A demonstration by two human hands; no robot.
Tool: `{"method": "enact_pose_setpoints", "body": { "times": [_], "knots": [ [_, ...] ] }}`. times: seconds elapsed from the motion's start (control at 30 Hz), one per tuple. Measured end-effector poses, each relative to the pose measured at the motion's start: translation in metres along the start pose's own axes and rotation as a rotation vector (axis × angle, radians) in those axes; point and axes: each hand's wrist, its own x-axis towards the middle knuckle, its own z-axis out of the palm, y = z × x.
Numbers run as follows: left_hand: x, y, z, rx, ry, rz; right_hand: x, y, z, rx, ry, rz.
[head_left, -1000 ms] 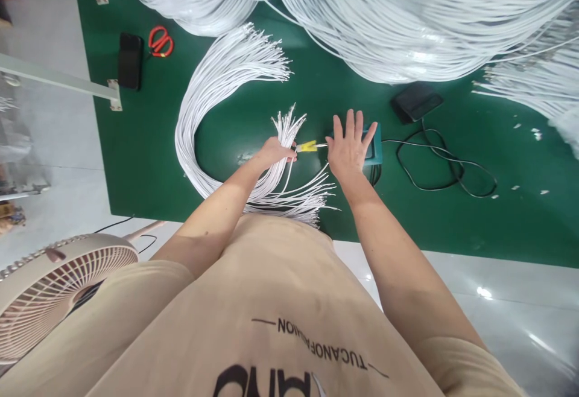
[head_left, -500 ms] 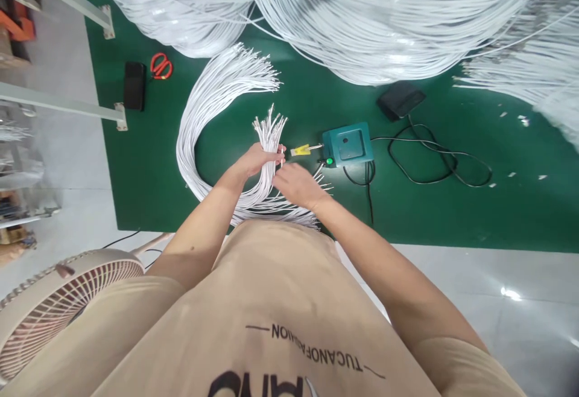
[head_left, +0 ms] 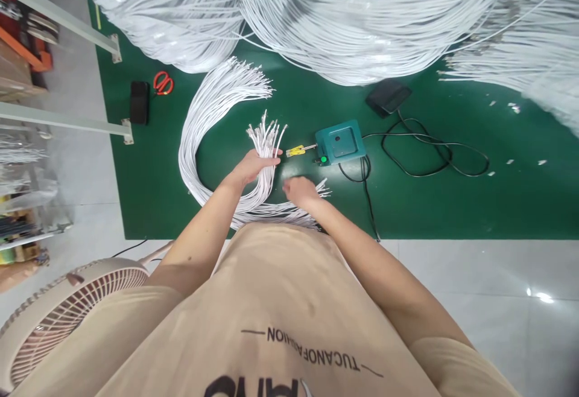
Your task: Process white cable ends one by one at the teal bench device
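My left hand [head_left: 254, 165] grips a small bundle of white cables [head_left: 266, 136] whose bare tips fan upward past the fingers. My right hand [head_left: 299, 190] is lower, fingers curled over the cable ends [head_left: 322, 190] lying near the table's front edge; whether it pinches one I cannot tell. A yellow-handled tool [head_left: 296, 151] sticks out of the left side of a small teal box [head_left: 340, 143] just beyond both hands. A larger curved bundle of white cables [head_left: 199, 125] arcs around to the left.
The green mat [head_left: 452, 204] carries big heaps of white cable [head_left: 362, 17] at the back, a black foot pedal [head_left: 388, 96] with black cord [head_left: 429, 155], red scissors [head_left: 163, 82] and a black phone [head_left: 139, 102]. A fan [head_left: 63, 312] stands at lower left.
My right hand left the top of the teal box and came back down to the cable ends near the front edge. The left hand kept its bundle.
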Motion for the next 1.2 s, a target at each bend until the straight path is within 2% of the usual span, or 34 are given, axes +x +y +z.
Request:
{"method": "enact_pose_setpoints", "body": {
  "times": [0.03, 0.1, 0.17, 0.23, 0.37, 0.57, 0.63, 0.77, 0.87, 1.0, 1.2],
  "knots": [
    [-0.002, 0.000, 0.001, 0.007, 0.009, 0.012, 0.008, -0.004, -0.011, 0.003, 0.041, 0.022],
    [-0.005, 0.000, 0.005, 0.013, 0.025, 0.038, 0.025, -0.014, -0.033, 0.158, 0.236, 0.088],
    [-0.010, 0.001, 0.010, 0.025, 0.038, 0.062, 0.039, -0.022, -0.051, 0.392, 0.277, 0.102],
    [-0.014, 0.004, 0.014, 0.044, 0.036, 0.075, 0.048, -0.027, -0.059, 0.567, 0.284, 0.104],
    [-0.021, 0.009, 0.017, -0.014, 0.006, 0.100, 0.049, -0.032, -0.051, 0.695, 0.287, 0.098],
    [-0.020, 0.009, 0.007, -0.068, -0.011, 0.190, 0.038, -0.044, -0.033, 1.014, 0.112, 0.179],
    [-0.020, 0.008, 0.006, -0.070, -0.015, 0.181, 0.039, -0.045, -0.037, 1.114, 0.141, 0.204],
    [-0.021, 0.008, 0.011, -0.076, -0.011, 0.151, 0.045, -0.038, -0.051, 1.260, 0.309, 0.259],
    [-0.020, 0.007, 0.012, -0.067, 0.012, 0.154, 0.044, -0.035, -0.055, 1.269, 0.308, 0.311],
    [-0.016, 0.005, 0.011, -0.060, 0.021, 0.144, 0.038, -0.038, -0.045, 1.159, 0.251, 0.376],
    [-0.015, 0.003, 0.011, -0.052, 0.027, 0.156, 0.041, -0.037, -0.035, 1.172, 0.224, 0.287]
  ]
}}
